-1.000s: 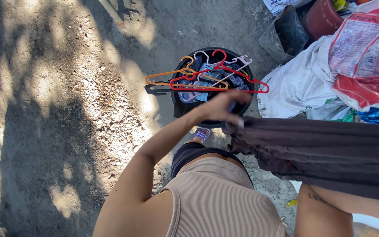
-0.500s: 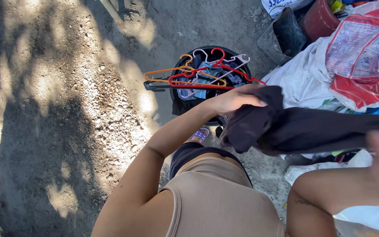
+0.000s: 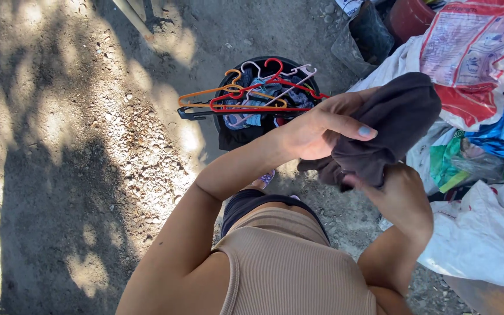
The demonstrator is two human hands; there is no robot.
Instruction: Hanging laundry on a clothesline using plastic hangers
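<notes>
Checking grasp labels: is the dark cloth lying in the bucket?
No, the dark cloth is bunched between the left hand and right hand, clear of the bucket.

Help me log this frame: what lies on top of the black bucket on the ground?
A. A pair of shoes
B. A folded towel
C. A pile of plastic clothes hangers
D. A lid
C: red, orange and pale plastic hangers lie piled across the rim of the black bucket.
</notes>
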